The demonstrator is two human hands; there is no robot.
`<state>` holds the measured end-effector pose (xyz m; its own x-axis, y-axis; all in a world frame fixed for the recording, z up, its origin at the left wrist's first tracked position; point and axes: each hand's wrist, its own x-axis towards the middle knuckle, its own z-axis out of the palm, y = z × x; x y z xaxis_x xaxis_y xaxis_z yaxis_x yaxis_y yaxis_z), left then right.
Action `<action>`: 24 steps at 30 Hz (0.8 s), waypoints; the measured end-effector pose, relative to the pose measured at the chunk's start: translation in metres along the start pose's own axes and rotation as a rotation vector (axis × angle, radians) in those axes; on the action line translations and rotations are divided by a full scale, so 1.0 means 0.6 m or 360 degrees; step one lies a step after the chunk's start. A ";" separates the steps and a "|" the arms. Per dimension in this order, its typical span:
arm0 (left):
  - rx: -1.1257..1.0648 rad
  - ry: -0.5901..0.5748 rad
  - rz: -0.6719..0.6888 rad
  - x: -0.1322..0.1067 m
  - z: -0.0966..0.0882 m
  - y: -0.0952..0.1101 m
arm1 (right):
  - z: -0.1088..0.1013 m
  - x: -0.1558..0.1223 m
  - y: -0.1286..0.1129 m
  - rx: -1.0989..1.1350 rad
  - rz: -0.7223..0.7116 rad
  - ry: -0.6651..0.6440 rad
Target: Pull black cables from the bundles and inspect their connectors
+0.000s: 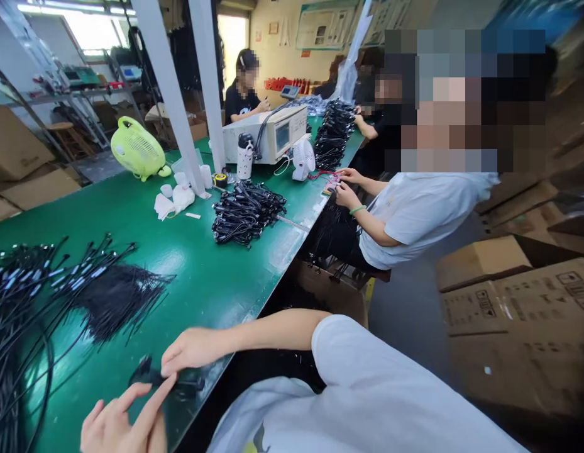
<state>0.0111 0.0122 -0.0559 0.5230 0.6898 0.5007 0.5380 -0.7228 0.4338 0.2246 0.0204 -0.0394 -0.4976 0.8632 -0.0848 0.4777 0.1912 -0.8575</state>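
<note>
Right hand [196, 348] and left hand [126, 425] meet at the fingertips over the near edge of the green surface [190, 283]. Dark cable piece [144, 370] lies just left of the right hand and beyond the left — right hand appears nearer. Its long axis seems to run left–right beneath the fingers, though blur and overlap make this uncertain. Right fingers curled together, left index extended; cannot tell whether either grasps anything. Black cable bundle [115, 302] farther off, to the left.
</note>
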 end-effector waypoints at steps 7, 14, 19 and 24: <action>-0.1019 -0.0473 -0.1018 0.013 0.007 0.084 | 0.017 -0.054 -0.036 -0.1214 -0.0640 0.0396; -0.1691 -0.0409 -0.0897 0.016 -0.056 0.059 | 0.063 -0.035 0.005 -0.0789 -0.0426 -0.0061; -0.1837 -0.1075 -0.0902 -0.025 -0.046 0.082 | 0.029 -0.036 -0.009 -0.0906 -0.0366 0.0331; -0.2335 -0.0558 -0.1623 -0.037 -0.007 0.057 | 0.023 -0.042 -0.044 -0.1271 -0.1052 0.0612</action>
<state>0.0154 -0.0279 -0.0490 0.6017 0.6723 -0.4311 -0.1504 0.6255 0.7655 0.2146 -0.0130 -0.0218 -0.6351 0.5408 0.5516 0.5996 0.7953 -0.0893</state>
